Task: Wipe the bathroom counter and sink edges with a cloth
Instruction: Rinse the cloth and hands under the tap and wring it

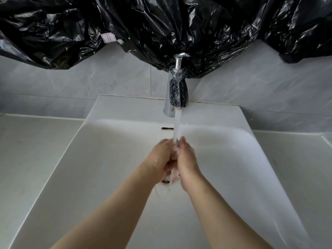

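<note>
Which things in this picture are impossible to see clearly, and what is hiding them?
- Head view: what the left hand and right hand enclose; a cloth cannot be confirmed.
- Head view: the drain, mostly behind the hands.
- Head view: the wall area above the faucet, covered by black plastic.

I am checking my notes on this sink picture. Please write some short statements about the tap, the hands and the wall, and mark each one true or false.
1. Water runs from the chrome faucet. True.
2. The left hand and right hand are pressed together under the stream. True.
3. A dry cloth lies spread on the counter to the left. False: that part of the counter shows no cloth.
4. A mirror is uncovered above the sink. False: black plastic sheeting hangs across the wall there.
5. The hands are over the basin, not on its edge. True.
</note>
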